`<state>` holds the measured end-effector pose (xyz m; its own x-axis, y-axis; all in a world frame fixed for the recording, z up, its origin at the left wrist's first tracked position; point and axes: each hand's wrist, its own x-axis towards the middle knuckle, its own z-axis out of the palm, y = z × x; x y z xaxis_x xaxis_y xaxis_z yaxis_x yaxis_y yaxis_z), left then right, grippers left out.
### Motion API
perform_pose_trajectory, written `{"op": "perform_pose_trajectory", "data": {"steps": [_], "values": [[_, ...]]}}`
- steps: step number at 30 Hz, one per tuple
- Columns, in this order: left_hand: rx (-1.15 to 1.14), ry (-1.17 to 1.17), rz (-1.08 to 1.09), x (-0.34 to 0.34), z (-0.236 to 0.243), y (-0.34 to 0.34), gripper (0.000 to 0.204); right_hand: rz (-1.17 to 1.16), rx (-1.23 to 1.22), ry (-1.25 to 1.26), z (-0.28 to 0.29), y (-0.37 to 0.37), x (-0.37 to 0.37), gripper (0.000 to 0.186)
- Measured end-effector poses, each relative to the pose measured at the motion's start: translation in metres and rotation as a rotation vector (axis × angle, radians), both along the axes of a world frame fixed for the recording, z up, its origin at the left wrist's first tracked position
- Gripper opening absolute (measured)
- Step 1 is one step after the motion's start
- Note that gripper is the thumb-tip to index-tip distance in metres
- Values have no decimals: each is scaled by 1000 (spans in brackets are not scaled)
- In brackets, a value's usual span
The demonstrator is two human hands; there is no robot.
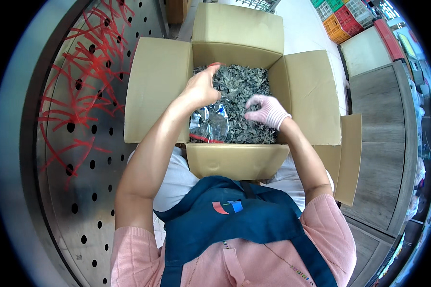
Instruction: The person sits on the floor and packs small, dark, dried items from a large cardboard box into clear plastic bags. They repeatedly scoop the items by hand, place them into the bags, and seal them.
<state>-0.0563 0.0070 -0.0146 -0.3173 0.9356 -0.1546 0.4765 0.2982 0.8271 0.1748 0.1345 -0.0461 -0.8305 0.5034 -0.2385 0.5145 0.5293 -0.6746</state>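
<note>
A cardboard box (237, 160) stands open between my knees, filled with dark grey, crinkled dried pieces (246, 81) that look like dried black fungus. My bare left hand (202, 90) is over the box's left side, thumb and fingers curved around the upper part of a clear plastic bag (215, 119). Red strips show by its fingertips and at the bag's lower end; the exact grip is partly hidden. Over the right part of the pieces hovers my right hand (267, 111) in a white-and-pink striped glove. Its fingers are curled but apart, with nothing visibly held.
To the left, a perforated metal surface (93, 167) bears a scattered pile of red strips (88, 71). The box's flaps (313, 91) fold outward. Grey wooden cabinets (378, 115) line the right side, with stacked coloured crates (345, 21) at the far right.
</note>
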Motion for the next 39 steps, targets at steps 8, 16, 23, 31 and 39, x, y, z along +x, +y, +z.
{"op": "perform_pose_trajectory", "data": {"steps": [8, 16, 23, 31, 39], "values": [[30, 9, -28, 9, -5, 6, 85, -146, -225, 310, 75, -12, -68, 27], [23, -121, -9, 9, -2, 6, 85, -272, 108, 444, 57, 3, -69, 9], [61, 18, -72, 20, 32, -4, 77, -445, 217, 183, 34, 11, -29, 67], [129, -369, -268, 38, 149, -4, 75, -560, -1623, 737, -10, -25, -16, 93], [36, -230, -416, 40, 223, -7, 64, 4, -1746, 1254, 11, -63, -4, 77]]}}
